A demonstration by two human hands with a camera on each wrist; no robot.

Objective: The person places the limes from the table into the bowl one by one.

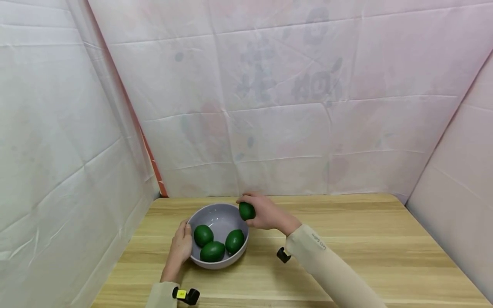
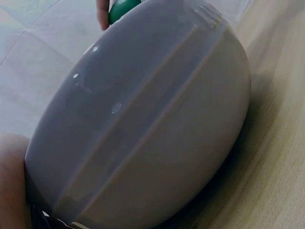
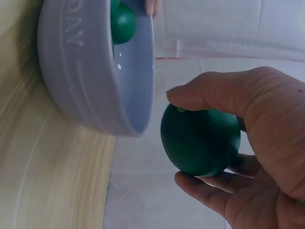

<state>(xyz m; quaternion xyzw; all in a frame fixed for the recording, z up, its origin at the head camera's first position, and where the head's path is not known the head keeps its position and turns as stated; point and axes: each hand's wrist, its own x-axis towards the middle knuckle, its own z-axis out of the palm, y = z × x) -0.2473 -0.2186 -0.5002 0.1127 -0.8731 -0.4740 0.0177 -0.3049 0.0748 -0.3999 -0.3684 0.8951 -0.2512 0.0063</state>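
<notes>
A round lavender-grey bowl (image 1: 219, 214) stands on the wooden table with three dark green limes inside: a left one (image 1: 203, 235), a front one (image 1: 212, 251) and a right one (image 1: 234, 241). My left hand (image 1: 182, 244) grips the bowl's left side at the rim. Just beside the bowl's far right rim, my right hand (image 1: 265, 212) holds another green lime (image 3: 200, 138) between thumb and fingers, raised about level with the rim. In the left wrist view, the bowl's outer wall (image 2: 190, 109) fills most of the picture.
The pale wood table (image 1: 346, 244) extends to the right of the bowl. White creased sheeting (image 1: 277, 141) hangs behind the table and on both sides. A black wrist mount (image 1: 283, 255) sticks out from the right sleeve, and another mount (image 1: 191, 296) from the left sleeve.
</notes>
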